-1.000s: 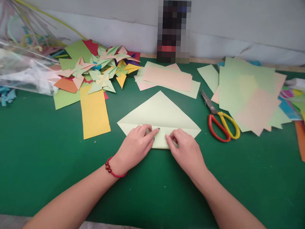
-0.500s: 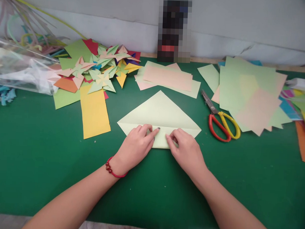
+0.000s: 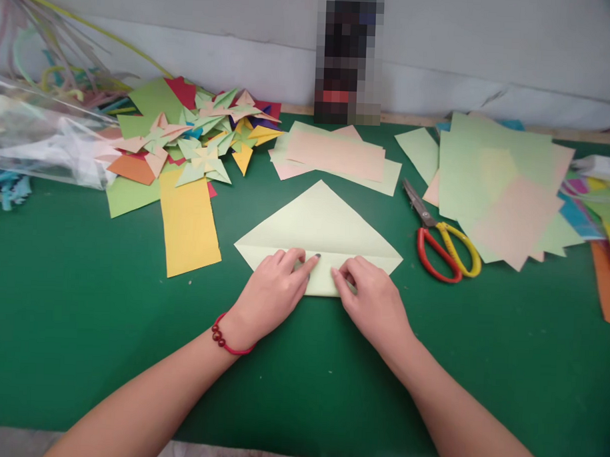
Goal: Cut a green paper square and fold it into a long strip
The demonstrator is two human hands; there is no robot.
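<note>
A pale green sheet of paper (image 3: 319,219) lies in front of me with its point away from me. Its near corner is folded up, leaving a straight near edge, and a crease runs across it from side to side. My left hand (image 3: 278,284) presses on the left of the folded part, index finger stretched toward the middle and the other fingers curled. On the right of the fold, my right hand (image 3: 375,294) has thumb and fingertips pinched together on the paper. Both hands cover parts of the near edge. A red beaded bracelet (image 3: 231,346) circles my left wrist.
Scissors (image 3: 432,236) with red and yellow handles lie right of the paper, beside stacked green and pink sheets (image 3: 501,189). Folded paper stars (image 3: 205,158) and a yellow sheet (image 3: 191,228) are at left. More paper strips (image 3: 337,156) lie behind, on the green tabletop (image 3: 299,388).
</note>
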